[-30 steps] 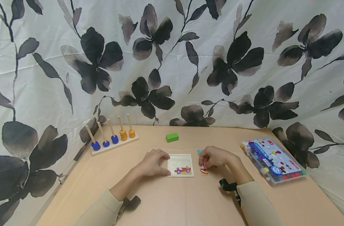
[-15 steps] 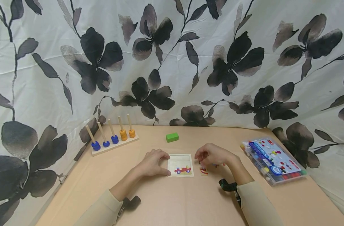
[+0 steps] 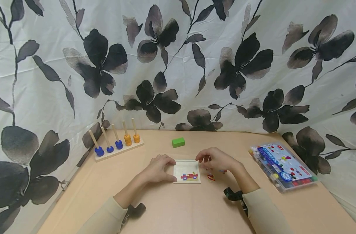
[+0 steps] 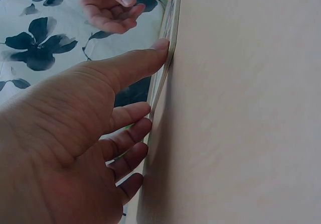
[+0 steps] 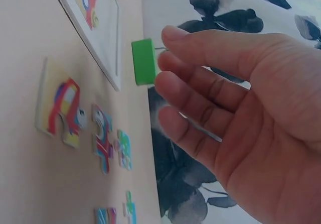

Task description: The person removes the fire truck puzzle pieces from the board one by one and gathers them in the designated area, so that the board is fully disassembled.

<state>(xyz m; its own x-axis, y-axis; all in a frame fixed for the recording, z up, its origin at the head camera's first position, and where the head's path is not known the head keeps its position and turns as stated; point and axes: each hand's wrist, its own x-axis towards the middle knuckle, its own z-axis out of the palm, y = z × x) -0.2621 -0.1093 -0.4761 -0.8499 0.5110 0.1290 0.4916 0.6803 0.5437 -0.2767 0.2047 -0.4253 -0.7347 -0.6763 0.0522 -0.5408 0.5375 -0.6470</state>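
A light puzzle tray (image 3: 186, 165) lies flat on the table, a red vehicle picture (image 3: 189, 176) showing in its lower right part. My left hand (image 3: 158, 169) rests against the tray's left side, thumb near the lower corner and fingers toward the upper one. In the left wrist view, its extended thumb (image 4: 145, 63) touches the tray edge. My right hand (image 3: 220, 161) hovers by the tray's upper right corner, fingers loosely bent, nothing between them. Below it lie several jigsaw pieces, including a red-and-yellow one (image 5: 65, 108) and a red-and-blue one (image 5: 102, 137); the right hand partly hides them in the head view.
Behind the tray sits a green block (image 3: 178, 142). A wooden peg stand (image 3: 122, 148) with blue and orange rings is at the back left. At the right lies a clear plastic case (image 3: 283, 167) of colourful parts. A floral cloth (image 3: 195, 65) hangs beyond the table (image 3: 178, 208).
My right hand has lifted off the jigsaw pieces and shifted left and back toward the tray's upper right corner, its fingers loosening. The left hand and the tray have stayed put.
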